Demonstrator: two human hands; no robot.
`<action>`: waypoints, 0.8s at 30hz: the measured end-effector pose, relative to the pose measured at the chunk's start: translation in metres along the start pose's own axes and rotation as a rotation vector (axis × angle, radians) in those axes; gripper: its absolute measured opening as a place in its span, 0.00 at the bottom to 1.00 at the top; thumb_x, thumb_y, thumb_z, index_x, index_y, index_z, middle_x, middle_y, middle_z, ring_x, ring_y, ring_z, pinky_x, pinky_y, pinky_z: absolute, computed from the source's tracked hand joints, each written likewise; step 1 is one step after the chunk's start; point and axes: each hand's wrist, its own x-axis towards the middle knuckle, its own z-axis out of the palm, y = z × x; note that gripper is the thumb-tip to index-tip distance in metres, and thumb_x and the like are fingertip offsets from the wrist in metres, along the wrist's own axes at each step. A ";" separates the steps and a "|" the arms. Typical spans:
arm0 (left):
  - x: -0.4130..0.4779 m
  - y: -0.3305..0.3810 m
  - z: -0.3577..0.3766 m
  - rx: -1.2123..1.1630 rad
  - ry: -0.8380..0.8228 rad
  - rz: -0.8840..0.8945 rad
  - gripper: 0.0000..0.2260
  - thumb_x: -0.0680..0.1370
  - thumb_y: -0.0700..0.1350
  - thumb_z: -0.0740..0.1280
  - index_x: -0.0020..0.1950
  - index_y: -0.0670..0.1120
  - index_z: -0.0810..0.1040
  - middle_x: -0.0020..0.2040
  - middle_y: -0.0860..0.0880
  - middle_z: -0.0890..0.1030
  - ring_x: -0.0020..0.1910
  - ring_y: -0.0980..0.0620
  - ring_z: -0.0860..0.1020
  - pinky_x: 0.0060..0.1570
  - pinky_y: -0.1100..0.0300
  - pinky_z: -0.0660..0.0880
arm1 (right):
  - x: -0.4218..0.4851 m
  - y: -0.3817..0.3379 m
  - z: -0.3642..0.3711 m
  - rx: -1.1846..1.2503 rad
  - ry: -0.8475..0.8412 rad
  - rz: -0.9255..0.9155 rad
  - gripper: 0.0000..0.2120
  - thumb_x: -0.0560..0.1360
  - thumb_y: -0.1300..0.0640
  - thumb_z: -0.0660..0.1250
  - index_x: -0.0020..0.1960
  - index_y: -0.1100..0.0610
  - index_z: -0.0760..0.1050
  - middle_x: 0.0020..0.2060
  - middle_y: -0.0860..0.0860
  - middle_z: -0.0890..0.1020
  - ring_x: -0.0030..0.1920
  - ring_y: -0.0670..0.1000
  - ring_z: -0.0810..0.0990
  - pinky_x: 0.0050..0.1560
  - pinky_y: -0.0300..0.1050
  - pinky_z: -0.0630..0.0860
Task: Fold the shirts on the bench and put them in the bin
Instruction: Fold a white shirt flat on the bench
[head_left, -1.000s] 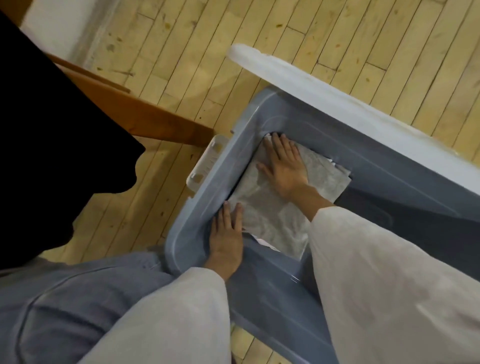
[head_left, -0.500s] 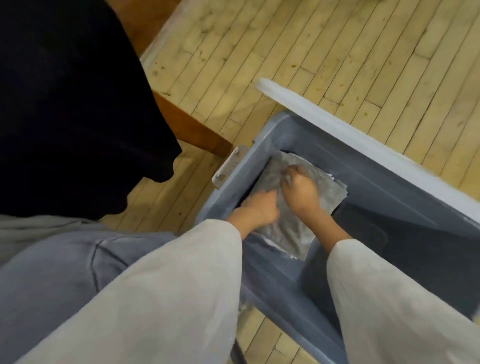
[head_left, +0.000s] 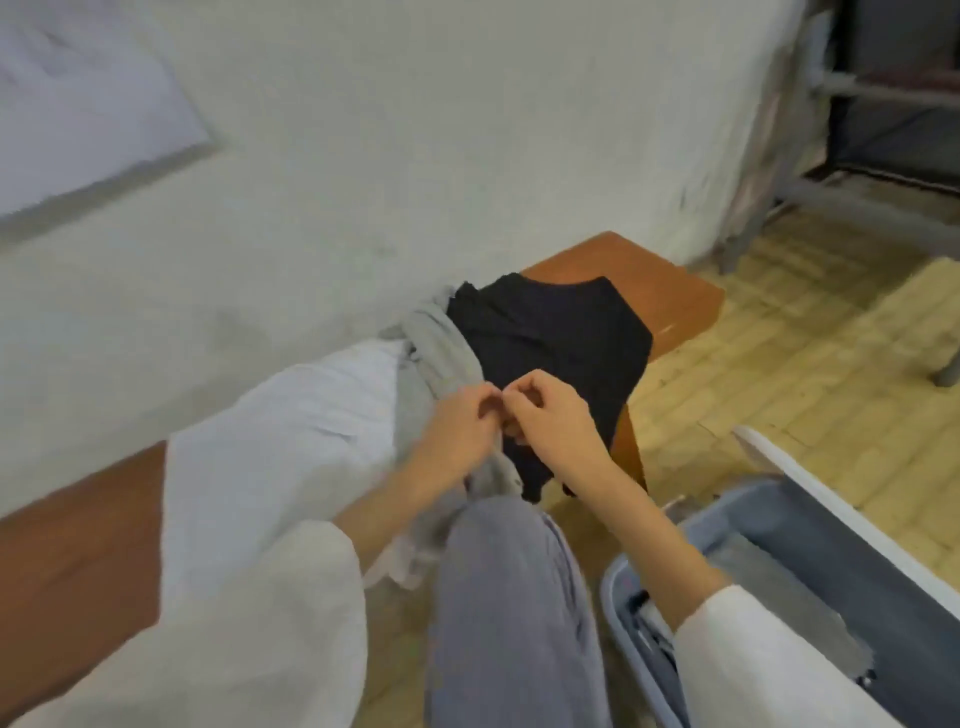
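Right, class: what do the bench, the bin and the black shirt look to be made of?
Bench: wood, reddish-brown and smooth, probably varnished.
Bin: blue-grey plastic, judging by its smooth moulded walls and rounded corner.
Black shirt: soft matt cloth, perhaps cotton; it drapes and creases.

Soft even light, motion blur

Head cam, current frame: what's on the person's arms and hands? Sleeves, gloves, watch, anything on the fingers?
Both arms wear loose, off-white long sleeves. The left sleeve and the right sleeve end short of the wrist, leaving the lower forearms uncovered. The left hand and right hand are ungloved. No watch, ring or marking shows, though the frame is slightly blurred.
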 end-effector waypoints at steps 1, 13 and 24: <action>-0.004 -0.014 -0.022 0.020 0.034 -0.035 0.09 0.79 0.39 0.60 0.48 0.44 0.80 0.44 0.48 0.81 0.46 0.48 0.79 0.42 0.65 0.69 | 0.005 -0.016 0.018 -0.006 -0.074 0.012 0.06 0.77 0.55 0.63 0.47 0.56 0.76 0.40 0.52 0.83 0.39 0.50 0.82 0.43 0.49 0.79; -0.110 -0.239 -0.151 -0.273 0.475 -0.743 0.22 0.75 0.42 0.64 0.68 0.39 0.68 0.65 0.39 0.70 0.63 0.39 0.70 0.59 0.49 0.73 | 0.024 -0.070 0.230 -0.480 -0.313 -0.029 0.29 0.77 0.55 0.64 0.74 0.58 0.56 0.70 0.58 0.61 0.66 0.62 0.68 0.63 0.51 0.66; -0.065 -0.236 -0.166 -1.067 0.325 -0.782 0.03 0.77 0.39 0.65 0.46 0.40 0.77 0.42 0.43 0.79 0.40 0.47 0.77 0.40 0.60 0.71 | 0.090 -0.034 0.190 -0.592 0.056 -0.050 0.12 0.72 0.58 0.70 0.50 0.65 0.74 0.34 0.49 0.73 0.33 0.46 0.72 0.34 0.39 0.71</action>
